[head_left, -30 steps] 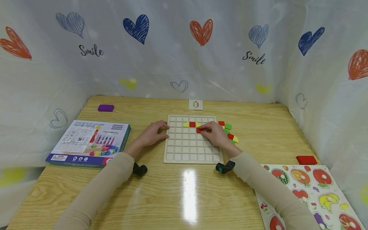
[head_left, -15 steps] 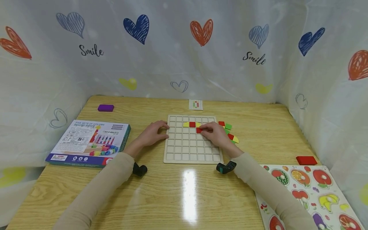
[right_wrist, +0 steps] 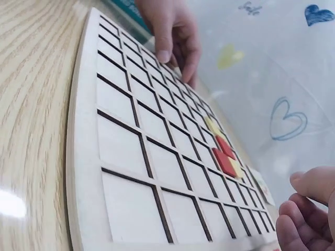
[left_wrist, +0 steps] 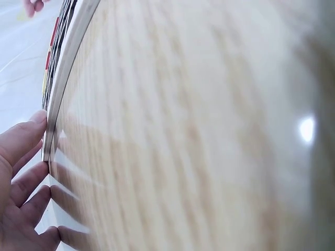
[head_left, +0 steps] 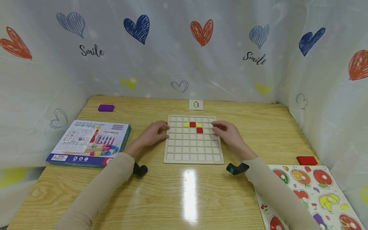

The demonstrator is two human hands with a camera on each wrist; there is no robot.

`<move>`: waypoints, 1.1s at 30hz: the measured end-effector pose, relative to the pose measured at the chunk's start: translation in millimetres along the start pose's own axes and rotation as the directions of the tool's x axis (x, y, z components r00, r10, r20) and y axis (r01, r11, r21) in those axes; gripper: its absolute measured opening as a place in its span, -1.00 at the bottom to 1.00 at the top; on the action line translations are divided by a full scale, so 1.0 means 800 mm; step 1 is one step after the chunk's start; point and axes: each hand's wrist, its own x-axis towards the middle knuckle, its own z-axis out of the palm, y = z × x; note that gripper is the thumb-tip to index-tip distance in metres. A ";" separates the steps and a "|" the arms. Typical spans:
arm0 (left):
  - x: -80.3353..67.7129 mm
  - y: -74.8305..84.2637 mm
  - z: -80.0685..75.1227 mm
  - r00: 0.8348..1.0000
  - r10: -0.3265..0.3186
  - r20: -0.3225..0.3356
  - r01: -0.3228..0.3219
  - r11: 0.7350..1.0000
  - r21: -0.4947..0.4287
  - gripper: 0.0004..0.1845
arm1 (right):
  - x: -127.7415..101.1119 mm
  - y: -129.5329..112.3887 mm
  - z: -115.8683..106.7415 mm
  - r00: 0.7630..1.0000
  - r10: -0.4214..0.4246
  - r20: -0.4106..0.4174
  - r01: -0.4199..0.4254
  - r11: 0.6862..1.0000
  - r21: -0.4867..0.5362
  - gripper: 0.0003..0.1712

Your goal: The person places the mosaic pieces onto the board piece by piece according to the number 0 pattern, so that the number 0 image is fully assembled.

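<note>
**A:** Head view first?

**B:** Wooden grid board (head_left: pixel 193 139) flat at the middle of a wood-grain table (head_left: pixel 184 191). Left hand (head_left: pixel 151 133) resting against the board's left edge, fingers loosely bent, gripping nothing. Right hand (head_left: pixel 230 134) over the board's right edge, fingers reaching toward small loose pieces that lie mostly hidden beneath it; impossible to tell whether anything is pinched.

**A:** And on the board?

**B:** Near the far rows, a red square tile (head_left: pixel 192 124) between two yellow pieces (head_left: pixel 186 124), with a second red tile (head_left: pixel 199 130) one row nearer, set diagonally to the right.

**A:** Around it?

**B:** Boxed toy set (head_left: pixel 89 142) to the left, purple block (head_left: pixel 105 108) at the far left, small pattern card (head_left: pixel 195 104) just beyond the board, red block (head_left: pixel 306 160) and fruit puzzle (head_left: pixel 313 195) to the right.

**A:** Left wrist view?

**B:** Blurred table surface very close; fingers (left_wrist: pixel 21 178) straight, tips touching the board's thin edge (left_wrist: pixel 65 78).

**A:** Right wrist view?

**B:** Low across the grid (right_wrist: pixel 157 157). Red tiles (right_wrist: pixel 225 157) seated in far cells. Left hand (right_wrist: pixel 172 36) at the far edge, relaxed. Right fingertips (right_wrist: pixel 309 209) curled at the lower right corner, nothing seen between them.
</note>
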 end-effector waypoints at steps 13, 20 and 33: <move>-0.002 0.000 -0.001 1.000 0.000 0.000 0.000 1.000 0.002 -0.60 | -0.034 0.040 -0.059 0.996 0.081 -0.047 -0.084 0.993 -0.088 -0.48; -0.003 -0.001 0.000 1.000 0.004 0.002 -0.004 1.000 -0.001 -0.60 | -0.036 0.052 -0.065 0.997 0.071 -0.038 -0.077 0.983 -0.165 -0.57; -0.003 0.002 0.000 1.000 0.003 0.003 -0.003 1.000 0.004 -0.60 | -0.031 0.054 -0.056 0.998 0.004 -0.068 -0.022 0.963 -0.267 -0.67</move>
